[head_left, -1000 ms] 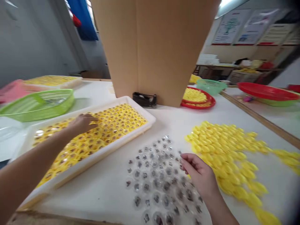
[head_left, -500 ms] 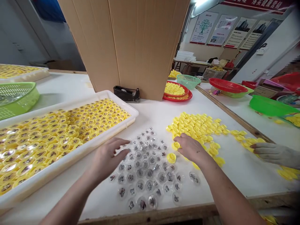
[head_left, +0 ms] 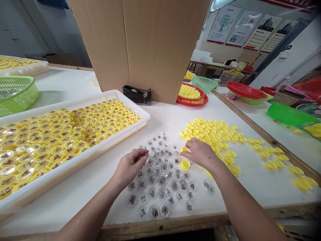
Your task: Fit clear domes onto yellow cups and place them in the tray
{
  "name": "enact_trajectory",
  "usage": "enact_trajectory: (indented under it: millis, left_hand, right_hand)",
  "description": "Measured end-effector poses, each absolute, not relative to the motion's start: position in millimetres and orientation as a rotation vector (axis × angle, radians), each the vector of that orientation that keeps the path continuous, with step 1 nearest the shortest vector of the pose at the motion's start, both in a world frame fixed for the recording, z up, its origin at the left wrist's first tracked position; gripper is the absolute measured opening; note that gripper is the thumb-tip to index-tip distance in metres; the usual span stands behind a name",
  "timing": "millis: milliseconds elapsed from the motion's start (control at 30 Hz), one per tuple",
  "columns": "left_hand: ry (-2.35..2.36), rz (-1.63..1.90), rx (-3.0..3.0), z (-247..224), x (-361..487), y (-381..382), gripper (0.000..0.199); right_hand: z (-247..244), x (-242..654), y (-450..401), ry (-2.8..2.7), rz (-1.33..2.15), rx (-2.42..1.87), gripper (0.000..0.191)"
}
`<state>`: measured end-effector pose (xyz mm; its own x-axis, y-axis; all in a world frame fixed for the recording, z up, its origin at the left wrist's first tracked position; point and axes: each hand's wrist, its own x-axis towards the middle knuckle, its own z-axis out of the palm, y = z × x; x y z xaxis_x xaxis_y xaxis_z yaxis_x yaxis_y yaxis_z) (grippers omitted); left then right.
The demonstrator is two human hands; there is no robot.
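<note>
My left hand is over the left side of a spread of clear round plastic pieces with small printed pictures. Its thumb and forefinger are pinched together; what lies between the tips is too small to make out. My right hand grips a yellow plastic cap at its fingertips, by the near left edge of a heap of yellow caps. A loose yellow cap rests just below that hand, beside the clear pieces.
At left a white tray holds rows of yellow caps with pictures. A tape dispenser stands against a tall cardboard box. Red plates of caps lie behind. A wooden strip borders the table on the right.
My left hand has moved right and its fingers have closed to a pinch. My right hand has shifted slightly left with the yellow cap. Another person's gloved hand at right has left view.
</note>
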<state>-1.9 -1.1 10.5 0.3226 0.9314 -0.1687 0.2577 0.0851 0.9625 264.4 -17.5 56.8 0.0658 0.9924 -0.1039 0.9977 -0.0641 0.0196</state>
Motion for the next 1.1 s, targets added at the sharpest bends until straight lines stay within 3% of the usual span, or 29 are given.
enact_trajectory:
  millis: [200,333,433,600,667,800,1100]
  left_hand:
    - [0.631,0.69,0.652,12.4,6.3,-9.7,0.035]
    - [0.541,0.687,0.48,10.7,6.7,-11.5,0.023]
    - [0.558,0.717,0.448,10.4,3.9,-7.7,0.021]
    - [0.625,0.773,0.405,13.1,2.1,-0.8,0.012]
    - [0.647,0.773,0.393,13.2,2.6,-0.1,0.011]
    - [0.672,0.764,0.399,11.4,3.0,-0.7,0.011]
    - [0.627,0.759,0.425,8.0,3.6,-3.1,0.012]
  right_hand:
    - [82.4,196.3,-25.2,2.672,-0.23,2.086,0.022]
    - [78.3,166.3,-25.3,2.852,-0.474,1.95,0.02]
    - [68.8,183.9,-16.9,2.758,-0.583,2.085,0.017]
    - [42.3,245.3,0.4,2.298,-0.351,2.429,0.01]
    - [28.6,258.8,3.2,2.214,-0.406,2.449,0.004]
    - [8.4,260.8,4.7,2.172,-0.558,2.472,0.009]
    - [32.8,241.9,-11.5,2.249,-0.891,2.643,0.015]
